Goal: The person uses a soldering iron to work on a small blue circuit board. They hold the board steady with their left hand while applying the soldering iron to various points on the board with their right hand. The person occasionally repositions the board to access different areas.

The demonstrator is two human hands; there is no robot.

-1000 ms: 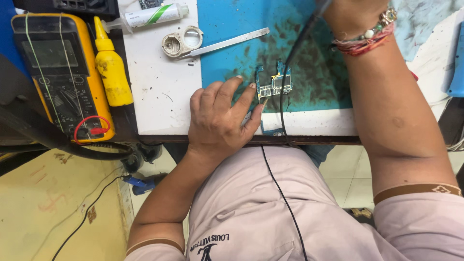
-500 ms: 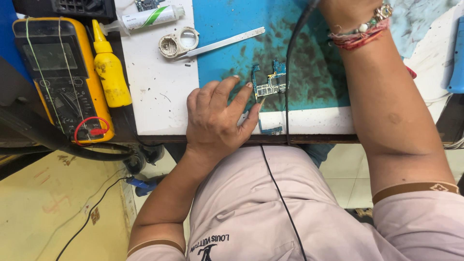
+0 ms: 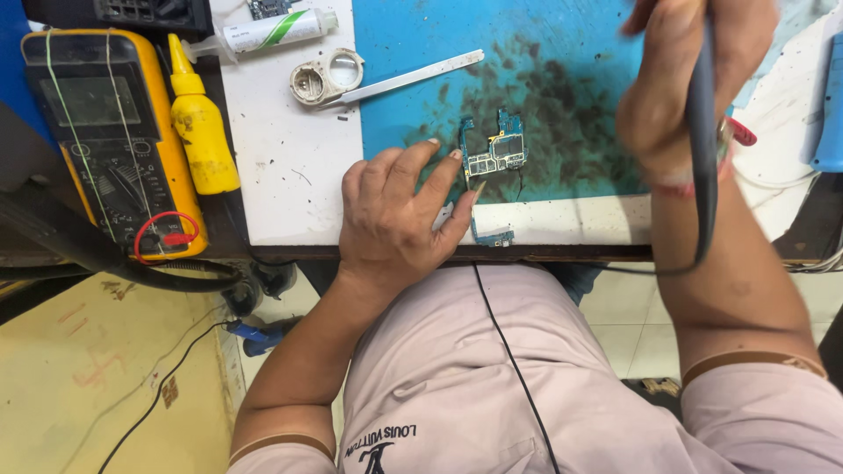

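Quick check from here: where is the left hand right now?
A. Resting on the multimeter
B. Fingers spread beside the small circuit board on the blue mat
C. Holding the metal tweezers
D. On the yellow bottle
B: the left hand lies fingers spread on the blue mat, fingertips at the circuit board, well away from the bottle.

we see a pale pink short-sleeved shirt (image 3: 492,395) with brown-trimmed cuffs and dark print low on its front, a thin black cord (image 3: 509,360) running down it, and red bands at the right wrist (image 3: 738,133).
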